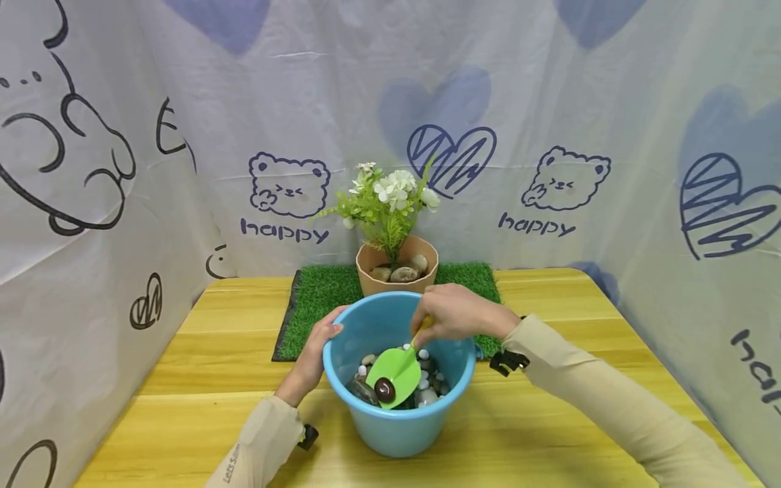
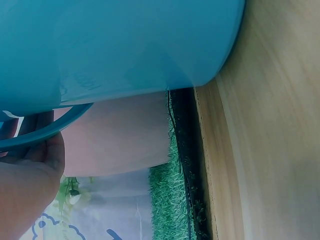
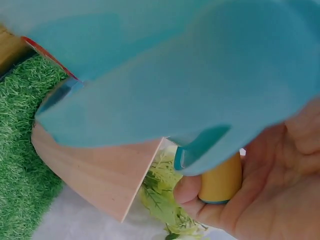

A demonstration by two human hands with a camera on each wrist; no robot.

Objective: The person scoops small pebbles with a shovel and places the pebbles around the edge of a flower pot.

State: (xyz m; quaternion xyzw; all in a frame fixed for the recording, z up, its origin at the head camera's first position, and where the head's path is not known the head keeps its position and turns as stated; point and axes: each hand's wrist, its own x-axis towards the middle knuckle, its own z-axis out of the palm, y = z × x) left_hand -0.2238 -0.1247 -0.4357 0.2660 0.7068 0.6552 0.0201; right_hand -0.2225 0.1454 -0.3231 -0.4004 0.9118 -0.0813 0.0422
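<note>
A light blue bucket (image 1: 399, 434) stands on the wooden table, holding several white, grey and dark pebbles (image 1: 427, 393). My left hand (image 1: 314, 349) grips its left rim; in the left wrist view, the fingers of that hand (image 2: 35, 165) curl at a curved blue part by the rim. Over the bucket's right side, my right hand (image 1: 454, 312) holds a toy shovel by its yellow handle (image 3: 220, 180). The green blade (image 1: 396, 369) tilts down inside the bucket, with a shiny dark brown stone (image 1: 385, 390) lying on it near the tip.
Behind the bucket, a pinkish-tan pot (image 1: 396, 281) with white flowers (image 1: 396, 190) and some stones stands on a green turf mat (image 1: 323, 291). The wooden table (image 1: 226, 393) extends to both sides. A printed white curtain (image 1: 342, 102) hangs around it.
</note>
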